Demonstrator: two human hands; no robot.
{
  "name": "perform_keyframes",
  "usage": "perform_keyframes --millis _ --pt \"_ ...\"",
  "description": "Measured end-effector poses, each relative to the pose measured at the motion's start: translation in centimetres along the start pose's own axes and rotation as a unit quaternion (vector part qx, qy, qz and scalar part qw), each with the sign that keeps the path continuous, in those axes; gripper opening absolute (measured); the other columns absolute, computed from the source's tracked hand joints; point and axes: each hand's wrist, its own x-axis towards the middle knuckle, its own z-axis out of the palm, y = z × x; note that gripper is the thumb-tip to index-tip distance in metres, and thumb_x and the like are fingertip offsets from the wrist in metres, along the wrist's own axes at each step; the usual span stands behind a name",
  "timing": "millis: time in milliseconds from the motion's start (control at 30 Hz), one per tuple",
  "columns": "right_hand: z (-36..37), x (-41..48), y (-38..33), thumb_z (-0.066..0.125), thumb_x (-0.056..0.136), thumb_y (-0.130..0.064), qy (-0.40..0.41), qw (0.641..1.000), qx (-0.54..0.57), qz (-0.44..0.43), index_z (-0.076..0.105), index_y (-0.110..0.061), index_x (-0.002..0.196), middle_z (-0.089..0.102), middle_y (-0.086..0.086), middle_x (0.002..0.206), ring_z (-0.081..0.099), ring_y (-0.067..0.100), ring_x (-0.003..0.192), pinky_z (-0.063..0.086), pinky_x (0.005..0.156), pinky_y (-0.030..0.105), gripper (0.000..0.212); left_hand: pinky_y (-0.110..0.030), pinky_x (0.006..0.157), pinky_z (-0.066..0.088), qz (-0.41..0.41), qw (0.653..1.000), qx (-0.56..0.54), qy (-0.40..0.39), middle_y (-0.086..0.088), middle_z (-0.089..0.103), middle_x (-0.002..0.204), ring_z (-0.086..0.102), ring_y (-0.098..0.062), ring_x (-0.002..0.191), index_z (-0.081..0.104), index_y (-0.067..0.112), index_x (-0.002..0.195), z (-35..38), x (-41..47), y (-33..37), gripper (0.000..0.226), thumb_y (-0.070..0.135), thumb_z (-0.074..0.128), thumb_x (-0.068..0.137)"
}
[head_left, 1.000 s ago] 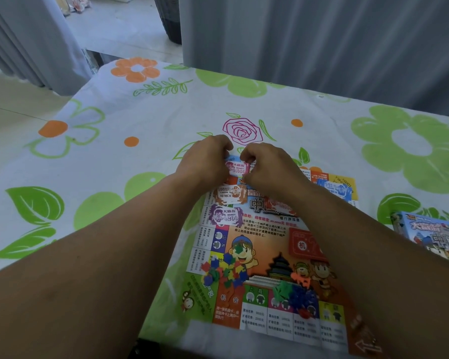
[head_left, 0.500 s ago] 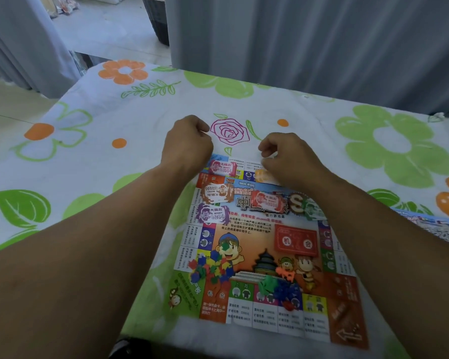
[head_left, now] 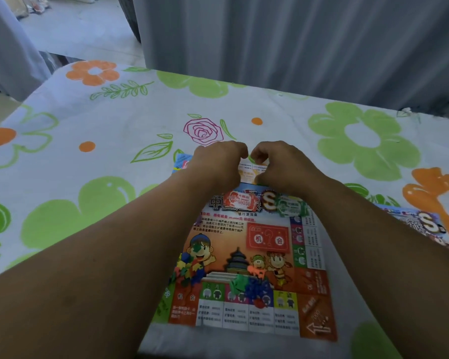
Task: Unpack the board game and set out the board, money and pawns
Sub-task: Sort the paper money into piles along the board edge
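The colourful game board (head_left: 267,244) lies flat on the flowered tablecloth in front of me. At its far edge my left hand (head_left: 218,161) and my right hand (head_left: 278,164) meet with curled fingers, and both pinch a pale yellow money note (head_left: 252,170). A red note (head_left: 240,200) and a green note (head_left: 290,207) lie on the board just below my hands. A blue note (head_left: 182,161) peeks out left of my left hand. Two heaps of small plastic pawns (head_left: 189,268) (head_left: 252,286) rest on the board's near part. My forearms hide the board's left side.
The game box (head_left: 425,224) lies on the table to the right, partly under my right forearm. Grey curtains (head_left: 296,47) hang behind the far table edge. The tablecloth (head_left: 88,177) spreads wide to the left and far side.
My hands were apart half a second ago, the right one holding a note. They have come together again at the board's far edge. The view has shifted slightly.
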Motion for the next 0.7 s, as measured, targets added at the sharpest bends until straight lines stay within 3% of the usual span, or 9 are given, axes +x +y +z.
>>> perform_keyframes --millis 333,700 --pt "0.8 0.0 -0.2 0.078 0.077 -0.016 -0.024 0.999 -0.015 -0.02 0.059 -0.022 0.125 0.062 -0.001 0.122 0.059 0.02 0.104 0.051 0.087 0.037 0.052 -0.044 0.098 0.048 -0.013 1.0 0.003 0.008 -0.001 0.061 0.132 0.057 -0.024 0.119 0.05 0.023 0.136 0.5 0.0 0.3 0.057 0.012 0.069 0.083" --pt "1.1 0.1 -0.1 0.076 0.077 -0.009 -0.015 1.0 0.0 -0.028 0.063 -0.019 0.119 0.066 0.0 0.118 0.06 0.019 0.101 0.049 0.085 0.033 0.045 -0.038 0.094 0.049 -0.017 0.999 -0.042 0.02 -0.005 0.063 0.128 0.058 -0.025 0.116 0.051 0.018 0.134 0.9 0.2 0.2 0.054 0.007 0.068 0.084"
